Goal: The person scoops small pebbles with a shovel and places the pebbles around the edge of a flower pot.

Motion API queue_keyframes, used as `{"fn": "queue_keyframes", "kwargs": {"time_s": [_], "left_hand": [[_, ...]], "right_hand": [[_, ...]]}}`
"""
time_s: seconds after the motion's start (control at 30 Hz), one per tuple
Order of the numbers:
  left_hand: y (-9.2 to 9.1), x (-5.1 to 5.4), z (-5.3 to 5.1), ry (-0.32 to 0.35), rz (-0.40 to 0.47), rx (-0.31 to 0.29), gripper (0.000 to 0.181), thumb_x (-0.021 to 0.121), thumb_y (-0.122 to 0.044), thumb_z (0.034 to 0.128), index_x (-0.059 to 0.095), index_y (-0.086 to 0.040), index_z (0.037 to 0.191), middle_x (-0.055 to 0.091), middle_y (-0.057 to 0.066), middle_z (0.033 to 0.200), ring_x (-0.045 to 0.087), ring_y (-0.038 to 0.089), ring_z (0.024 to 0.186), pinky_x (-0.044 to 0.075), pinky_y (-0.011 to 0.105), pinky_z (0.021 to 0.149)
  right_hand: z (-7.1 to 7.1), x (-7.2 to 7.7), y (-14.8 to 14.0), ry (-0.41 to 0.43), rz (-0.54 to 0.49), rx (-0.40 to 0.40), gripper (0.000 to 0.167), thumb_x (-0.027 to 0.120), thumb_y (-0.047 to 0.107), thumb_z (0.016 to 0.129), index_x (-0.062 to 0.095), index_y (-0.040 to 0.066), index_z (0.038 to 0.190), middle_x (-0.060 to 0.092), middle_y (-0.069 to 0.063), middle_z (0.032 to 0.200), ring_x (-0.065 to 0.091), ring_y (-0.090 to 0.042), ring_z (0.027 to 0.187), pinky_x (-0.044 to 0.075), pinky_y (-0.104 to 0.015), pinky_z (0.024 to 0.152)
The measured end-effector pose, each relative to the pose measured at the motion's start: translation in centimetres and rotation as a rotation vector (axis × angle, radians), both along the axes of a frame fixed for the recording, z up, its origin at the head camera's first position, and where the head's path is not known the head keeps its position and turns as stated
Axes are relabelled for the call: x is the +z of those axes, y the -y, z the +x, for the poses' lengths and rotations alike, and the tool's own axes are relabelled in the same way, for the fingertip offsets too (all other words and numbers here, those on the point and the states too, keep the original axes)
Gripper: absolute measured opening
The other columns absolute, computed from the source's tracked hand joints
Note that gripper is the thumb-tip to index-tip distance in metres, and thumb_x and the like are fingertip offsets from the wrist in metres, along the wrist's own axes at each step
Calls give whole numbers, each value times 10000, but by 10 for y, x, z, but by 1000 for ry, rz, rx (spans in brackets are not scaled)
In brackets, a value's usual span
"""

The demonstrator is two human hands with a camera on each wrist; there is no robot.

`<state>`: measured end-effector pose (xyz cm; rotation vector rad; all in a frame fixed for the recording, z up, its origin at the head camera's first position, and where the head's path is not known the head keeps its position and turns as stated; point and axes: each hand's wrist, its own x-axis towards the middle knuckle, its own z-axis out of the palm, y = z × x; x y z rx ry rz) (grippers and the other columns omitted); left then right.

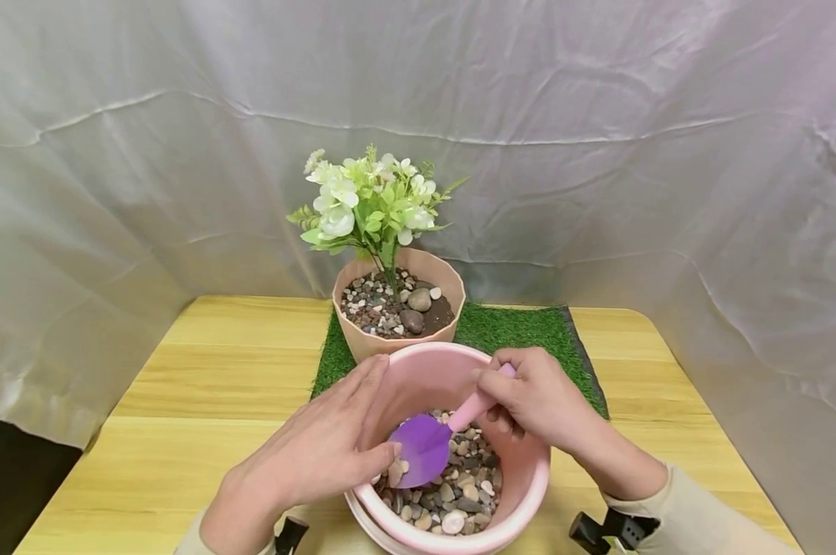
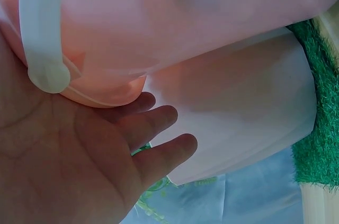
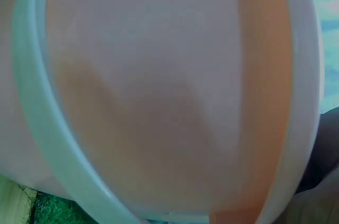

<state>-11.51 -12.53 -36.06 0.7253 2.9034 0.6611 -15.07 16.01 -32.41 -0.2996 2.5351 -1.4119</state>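
Left hand (image 1: 313, 447), fingers straight, likely steadies the round pink plastic bucket (image 1: 424, 379); right hand (image 1: 537, 395) grips the pink-handled purple plastic scoop (image 1: 424, 449).

The bucket (image 1: 424, 378) is smooth, glossy plastic, the scoop (image 1: 424, 443) shiny plastic, the pebbles (image 1: 469, 505) smooth stone, the desk (image 1: 237, 378) wood-grained, the mat (image 1: 522, 339) rough artificial grass, the backdrop (image 1: 418, 69) creased, sheeny cloth.

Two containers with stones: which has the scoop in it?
The nearer, round pink bucket; the scoop has its purple blade inside it. The faceted planter behind holds the flowering plant and no scoop.
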Motion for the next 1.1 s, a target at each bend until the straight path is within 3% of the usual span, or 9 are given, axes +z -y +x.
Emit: {"fn": "queue_keyframes", "kwargs": {"time_s": [0.47, 0.87, 1.1], "left_hand": [[2, 0, 0, 23, 38, 12, 1162, 630, -767, 886, 104, -133, 1706, 81, 1, 1787, 229, 275, 1611, 280, 521, 1290], [2, 0, -3, -5, 57, -2, 1177, 692, -738, 855, 118, -177, 1716, 178, -36, 1771, 361, 248, 1555, 389, 490, 1242], [3, 0, -3, 9, 61, -14, 1167, 669, -738, 876, 119, -137, 1711, 138, 18, 1782, 337, 287, 1568, 365, 513, 1253]], "right_hand": [[-5, -1, -14, 51, -161, -92, 237, 667, 153, 990, 655, -29, 838, 694, -127, 640, 579, -124, 433, 543, -326, 389], [-6, -7, -31, 61, -294, -137, 264, 660, 159, 1021, 652, -44, 853, 684, -70, 604, 543, -75, 407, 522, -314, 361], [-7, -7, -45, 56, -305, -146, 261, 640, 173, 1039, 638, -14, 857, 694, -64, 619, 567, -87, 421, 494, -262, 373]]}}
